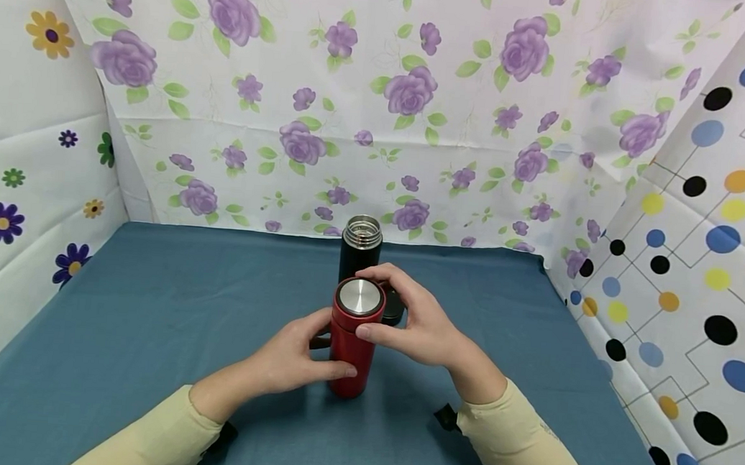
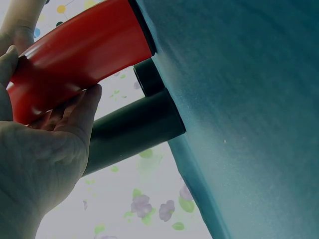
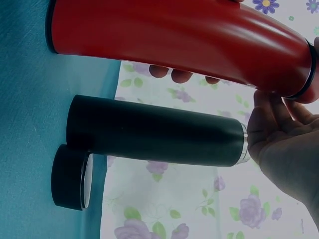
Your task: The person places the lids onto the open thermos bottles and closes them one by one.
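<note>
A red thermos [image 1: 351, 379] with a silver-topped lid [image 1: 360, 296] stands upright on the blue cloth. My left hand [image 1: 286, 356] grips its body, thumb across the front and fingers behind, as the left wrist view also shows. Around the lid end, my right hand [image 1: 427, 330] holds the thermos with thumb in front and fingers at the far side. Just behind it stands a black thermos [image 3: 154, 132], uncapped, its steel threaded mouth [image 1: 362, 232] showing. The black lid [image 3: 69, 177] lies on the cloth beside that thermos's base, partly hidden by my right hand in the head view.
A blue cloth [image 1: 213, 279] covers the table. At its far edge hangs a white curtain with purple roses [image 1: 301, 141]. Patterned sheets border the left side [image 1: 35, 144] and the right side [image 1: 680, 283].
</note>
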A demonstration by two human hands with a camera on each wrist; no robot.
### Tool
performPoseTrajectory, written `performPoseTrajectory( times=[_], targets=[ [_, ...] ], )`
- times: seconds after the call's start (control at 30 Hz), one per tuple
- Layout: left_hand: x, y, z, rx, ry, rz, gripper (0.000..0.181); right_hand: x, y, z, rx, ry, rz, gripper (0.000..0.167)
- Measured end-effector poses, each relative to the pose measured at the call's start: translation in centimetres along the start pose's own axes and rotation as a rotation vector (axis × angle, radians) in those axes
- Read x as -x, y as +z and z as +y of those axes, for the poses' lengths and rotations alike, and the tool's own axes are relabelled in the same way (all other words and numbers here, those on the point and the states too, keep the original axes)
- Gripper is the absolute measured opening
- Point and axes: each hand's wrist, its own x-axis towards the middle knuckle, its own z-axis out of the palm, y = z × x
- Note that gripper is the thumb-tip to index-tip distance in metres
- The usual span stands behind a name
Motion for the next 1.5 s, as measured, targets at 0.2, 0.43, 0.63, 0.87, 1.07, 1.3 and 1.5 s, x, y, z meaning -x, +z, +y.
performPoseTrajectory(
  times=[0.2,0.43,0.63,0.87,1.07,1.3,1.5],
  targets=[
    [-0.02,0.05,-0.07,-0.005,0.005,0.003,0.069,0.07,0.0,-0.13,0.005,0.025,0.009,0.06],
    [0.07,0.11,-0.13,-0.01,0.007,0.005,0.07,0.17,0.01,-0.01,0.013,0.047,0.02,0.062],
    [0.06,0.12,-0.13,-0.009,0.003,0.007,0.07,0.15,0.06,-0.05,0.025,0.054,0.028,0.063],
    [0.03,0.09,-0.17,-0.011,0.004,0.006,0.07,0.17,0.07,0.0,0.031,0.059,0.034,0.064],
    [0.02,0.12,-0.16,-0.011,0.006,0.007,0.07,0.17,0.05,0.01,0.036,0.06,0.036,0.066],
    [0.05,0.06,-0.12,-0.006,0.001,0.006,0.069,0.16,0.02,-0.08,0.037,0.021,0.02,0.078],
    [0.02,0.06,-0.16,-0.005,0.002,0.004,0.068,0.23,-0.01,-0.03,0.037,-0.038,-0.007,0.081]
  ],
)
